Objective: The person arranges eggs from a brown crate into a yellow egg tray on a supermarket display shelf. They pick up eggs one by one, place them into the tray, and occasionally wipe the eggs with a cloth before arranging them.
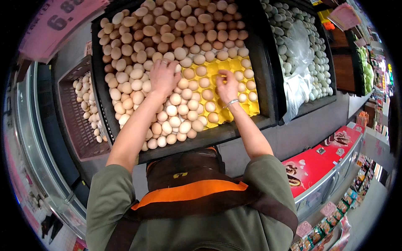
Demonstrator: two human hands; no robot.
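My left hand (164, 77) rests among loose brown eggs (135, 75) on the left side of a black display bin (267, 69). A pale egg (178, 68) shows beside its fingertips; whether the fingers grip it, I cannot tell. Over a yellow egg tray (222, 108) at the bin's right side hovers my right hand (227, 85). Its fingers are bent and apart, with no egg visible between them. The tray holds eggs along its right side and a column of eggs (207, 94) left of my right hand. Loose eggs (183, 109) heap against the tray's left part.
At left stands a brown plastic crate (84, 138) with more eggs. To the right, another black bin holds pale greenish eggs (317, 75) and a clear plastic bag (296, 84). A red-topped freezer (323, 157) stands lower right. A pink price sign (62, 26) hangs upper left.
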